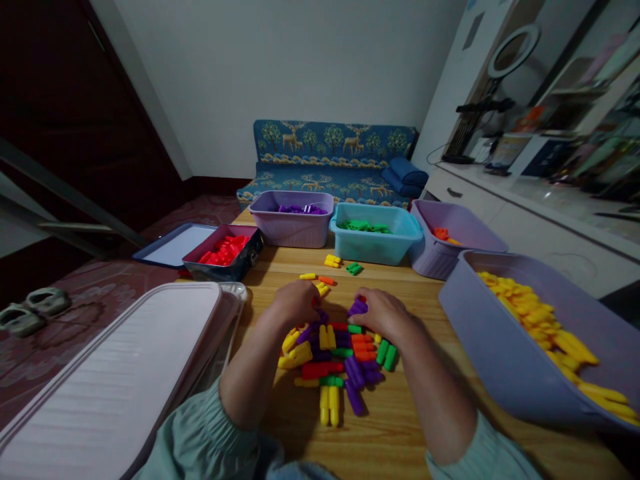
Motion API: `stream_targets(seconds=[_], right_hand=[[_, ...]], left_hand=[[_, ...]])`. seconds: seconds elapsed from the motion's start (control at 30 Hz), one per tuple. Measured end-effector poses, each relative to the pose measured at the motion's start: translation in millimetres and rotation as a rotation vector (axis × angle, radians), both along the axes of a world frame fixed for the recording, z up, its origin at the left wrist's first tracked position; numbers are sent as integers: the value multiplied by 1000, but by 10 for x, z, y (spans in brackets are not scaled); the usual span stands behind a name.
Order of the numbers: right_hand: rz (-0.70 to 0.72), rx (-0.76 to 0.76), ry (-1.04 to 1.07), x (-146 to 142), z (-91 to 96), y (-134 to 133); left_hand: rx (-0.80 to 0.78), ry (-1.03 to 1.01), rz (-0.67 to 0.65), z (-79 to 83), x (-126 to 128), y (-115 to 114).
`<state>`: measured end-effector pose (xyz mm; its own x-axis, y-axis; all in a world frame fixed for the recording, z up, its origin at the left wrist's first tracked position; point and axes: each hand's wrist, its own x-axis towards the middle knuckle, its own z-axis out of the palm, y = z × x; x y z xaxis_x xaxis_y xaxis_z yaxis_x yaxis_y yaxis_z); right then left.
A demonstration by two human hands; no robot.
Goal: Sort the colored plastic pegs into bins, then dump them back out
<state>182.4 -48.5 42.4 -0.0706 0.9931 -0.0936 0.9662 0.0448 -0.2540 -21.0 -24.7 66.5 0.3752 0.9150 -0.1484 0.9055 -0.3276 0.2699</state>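
Note:
A heap of small plastic pieces (340, 360) in yellow, purple, red, orange and green lies on the wooden table (400, 427) in front of me. My left hand (295, 301) rests curled on the heap's far left edge, fingers closed over pieces I cannot make out. My right hand (383, 315) sits on the far right edge, fingers pinched on a purple piece (357, 307). A few loose yellow, orange and green pieces (333, 261) lie just beyond the hands.
Bins stand along the far edge: dark box of red pieces (225, 250), purple bin of purple pieces (293, 223), teal bin of green pieces (375, 235), purple bin of orange pieces (443, 243). A big bin of yellow pieces (530, 333) is at right. A lidded container (125, 373) is at left.

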Motion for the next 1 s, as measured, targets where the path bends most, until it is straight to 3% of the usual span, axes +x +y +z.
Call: stream_targets(seconds=[0.3,0.43,0.53,0.63,0.7,0.8,0.9,1.0], right_hand=[[-4,-24,-35,-50,35,-17],[13,-3,-15,-57,23,-20],[12,49,99,-50,-20,23],[-51,234,408,-83,-75,89],[-93,339,688,-136,-106,120],[-49,343,961,-234,-142,131],[28,334,978,-293,-172,122],[31,395,920,-293,-185,120]], left_hand=[[10,137,-83,-38,134,-73],[70,81,-68,-94,145,-58],[93,-138,-11,-194,138,27],[40,-436,75,-281,145,127],[-134,-673,135,-304,162,165],[-453,-1044,157,-274,187,160],[-559,-1243,72,-192,186,109],[-601,-1261,-13,-123,165,66]])
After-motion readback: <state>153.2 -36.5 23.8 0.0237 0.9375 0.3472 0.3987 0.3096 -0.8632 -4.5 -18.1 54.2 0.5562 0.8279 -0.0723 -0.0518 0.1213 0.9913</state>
